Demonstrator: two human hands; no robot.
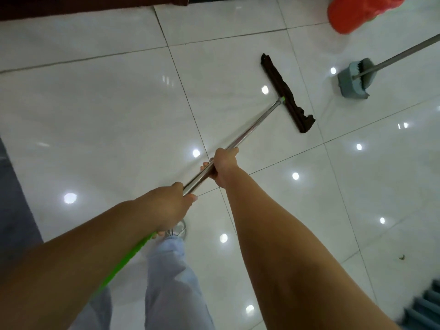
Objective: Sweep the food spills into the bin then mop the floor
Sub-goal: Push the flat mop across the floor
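Observation:
A flat mop with a dark brown head [287, 92] lies on the glossy white tile floor [107, 110], ahead and slightly right. Its steel pole [252, 126] runs back toward me and ends in a green grip. My right hand [222, 167] is shut around the steel pole, farther forward. My left hand [170, 206] is shut around the pole lower down, just above the green grip. A small dark crumb [402, 257] lies on the tile at the right.
A grey dustpan [352, 82] with a long metal handle stands at the upper right. A bin lined with a red bag [354, 13] is at the top right corner. Dark furniture lines the top left, a grey mat the left edge. My light trousers and a shoe show below.

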